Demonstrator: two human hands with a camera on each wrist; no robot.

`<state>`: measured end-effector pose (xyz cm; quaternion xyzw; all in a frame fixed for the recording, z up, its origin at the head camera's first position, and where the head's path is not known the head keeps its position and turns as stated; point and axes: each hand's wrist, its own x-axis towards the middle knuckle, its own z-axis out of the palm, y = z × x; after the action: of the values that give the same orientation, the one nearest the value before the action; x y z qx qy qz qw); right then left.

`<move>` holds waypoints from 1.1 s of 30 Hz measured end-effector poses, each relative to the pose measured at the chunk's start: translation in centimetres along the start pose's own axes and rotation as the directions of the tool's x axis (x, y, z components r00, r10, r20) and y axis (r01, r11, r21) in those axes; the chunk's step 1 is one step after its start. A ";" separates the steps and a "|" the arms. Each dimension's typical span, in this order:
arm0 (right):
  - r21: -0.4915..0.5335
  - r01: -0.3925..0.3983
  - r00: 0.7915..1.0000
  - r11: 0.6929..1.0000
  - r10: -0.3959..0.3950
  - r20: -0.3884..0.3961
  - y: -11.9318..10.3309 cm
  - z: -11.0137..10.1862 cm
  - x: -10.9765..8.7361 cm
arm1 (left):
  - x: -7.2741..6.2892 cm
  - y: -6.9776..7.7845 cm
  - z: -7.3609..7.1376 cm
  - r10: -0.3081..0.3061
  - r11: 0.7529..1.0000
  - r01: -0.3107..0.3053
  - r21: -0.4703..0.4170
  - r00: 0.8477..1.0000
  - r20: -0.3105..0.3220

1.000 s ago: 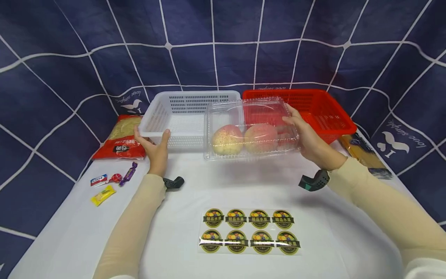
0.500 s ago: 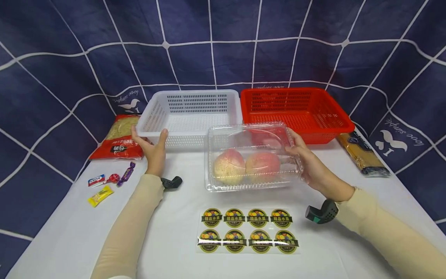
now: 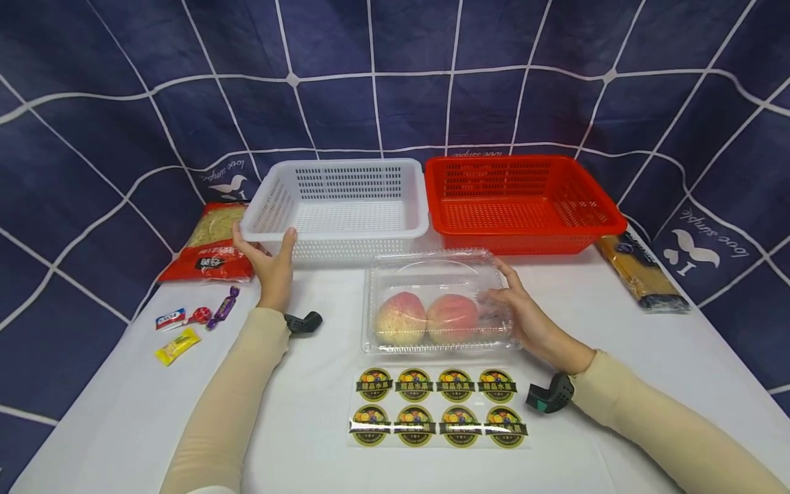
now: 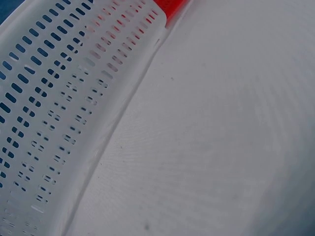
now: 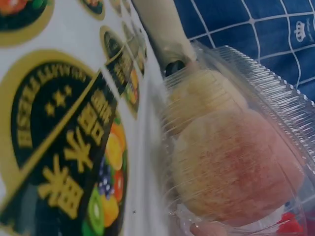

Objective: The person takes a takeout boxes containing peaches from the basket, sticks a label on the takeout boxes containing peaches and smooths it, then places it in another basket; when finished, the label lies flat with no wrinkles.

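A clear plastic clamshell box (image 3: 441, 274) with two peaches (image 3: 401, 320) inside sits just behind the sticker sheet, its lid closed. My right hand (image 3: 533, 319) grips the box by its right side. In the right wrist view the peaches (image 5: 236, 167) show close up through the ribbed plastic (image 5: 275, 98). Over on the left, my left hand (image 3: 271, 267) rests against the front left corner of a white basket (image 3: 345, 243), thumb and fingers spread. The left wrist view has the basket's slotted wall (image 4: 64, 98) but not the hand.
A red basket (image 3: 518, 243) adjoins the white one. The sticker sheet (image 3: 435, 408) lies in front of the box. At left are a red food packet (image 3: 210, 264), a purple candy (image 3: 223, 309), a yellow candy (image 3: 179, 346) and a lollipop (image 3: 200, 315). A noodle-like packet (image 3: 642, 274) lies far right.
My right hand has brought the clamshell box down and toward me, from in front of the baskets to just behind the sticker sheet. The left hand has stayed at the white basket.
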<state>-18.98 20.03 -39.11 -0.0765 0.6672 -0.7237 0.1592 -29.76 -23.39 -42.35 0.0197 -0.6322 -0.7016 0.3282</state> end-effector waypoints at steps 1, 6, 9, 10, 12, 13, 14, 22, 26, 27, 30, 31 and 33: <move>0.003 -0.002 1.000 1.000 0.002 -0.002 0.2 0.0 0.3 | 0.0 0.0 0.0 0.000 1.000 0.000 -0.001 1.000 -0.002; -0.022 0.016 0.999 1.000 -0.017 -0.036 0.6 -0.3 1.5 | -0.1 0.2 0.0 -0.009 1.000 0.009 0.008 1.000 -0.005; -0.085 0.011 0.997 0.996 -0.017 -0.069 0.5 -0.5 2.0 | -0.1 0.3 0.0 -0.017 1.000 0.017 0.018 1.000 -0.004; -0.127 0.001 0.997 0.992 -0.012 -0.081 0.4 -0.6 2.2 | -0.1 0.3 0.1 -0.018 1.000 0.018 0.017 1.000 -0.003; -0.200 -0.019 0.996 0.980 0.001 -0.091 0.3 -0.8 2.4 | 0.0 0.3 0.0 -0.021 1.000 0.021 0.014 1.000 0.003; -0.246 -0.028 0.996 0.969 0.005 -0.092 0.2 -1.0 2.5 | 0.0 0.3 0.0 -0.025 1.000 0.025 0.016 1.000 0.005; -0.287 -0.032 0.996 0.957 0.006 -0.093 0.1 -1.1 2.7 | 0.0 0.3 0.0 -0.028 1.000 0.028 0.014 1.000 0.007; -0.379 0.009 0.997 0.925 -0.039 -0.070 0.0 -2.1 3.3 | -0.2 0.9 -0.2 -0.057 0.996 0.059 0.072 0.998 -0.025; -0.408 0.058 0.990 0.911 -0.105 -0.092 -0.1 -2.1 3.3 | -0.3 1.4 -0.1 -0.046 0.975 0.063 0.213 0.995 -0.088; -0.424 0.073 0.986 0.903 -0.130 -0.108 -0.2 -2.1 3.2 | -0.3 1.6 -0.1 -0.033 0.964 0.060 0.260 0.994 -0.105; -0.453 0.114 0.968 0.884 -0.202 -0.150 -0.4 -2.3 3.1 | -0.2 2.0 0.0 0.026 0.920 0.027 0.392 0.991 -0.130; -0.465 0.133 0.960 0.875 -0.230 -0.157 -0.5 -2.5 3.1 | -0.1 2.1 0.1 0.054 0.904 0.004 0.427 0.991 -0.124; -0.486 0.186 0.942 0.854 -0.295 -0.158 -0.6 -2.6 3.0 | 0.0 2.5 0.2 0.120 0.873 -0.061 0.484 0.988 -0.092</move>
<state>-22.70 21.51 -39.06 -0.1126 0.8195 -0.5609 -0.0333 -28.74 -23.19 -40.12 0.1128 -0.7657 -0.5044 0.3828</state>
